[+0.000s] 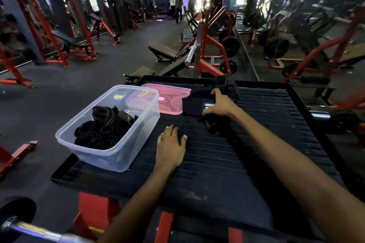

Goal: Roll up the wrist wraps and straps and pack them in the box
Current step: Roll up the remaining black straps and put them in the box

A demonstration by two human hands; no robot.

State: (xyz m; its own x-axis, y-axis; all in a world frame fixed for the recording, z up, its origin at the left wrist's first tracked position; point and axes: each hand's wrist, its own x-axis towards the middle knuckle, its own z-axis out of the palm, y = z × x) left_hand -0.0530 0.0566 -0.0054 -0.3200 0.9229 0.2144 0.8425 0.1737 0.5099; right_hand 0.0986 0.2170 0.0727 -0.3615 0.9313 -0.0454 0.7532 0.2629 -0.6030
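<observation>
A clear plastic box (126,156) stands on the left of a black ribbed platform (256,144). Inside it lie several rolled black straps (102,132). Its pink lid (167,102) lies flat just behind it. My right hand (219,104) grips a black wrist wrap (192,105) with a white printed label, at the far middle of the platform. More loose black wraps (225,87) are piled behind and under that hand. My left hand (170,145) rests flat on the platform beside the box, fingers spread, holding nothing.
The platform sits on a red steel frame (94,209). A barbell end (25,227) pokes in at the bottom left. Red gym machines, benches and weight plates fill the dark floor beyond. People stand far off near a bright doorway (177,6).
</observation>
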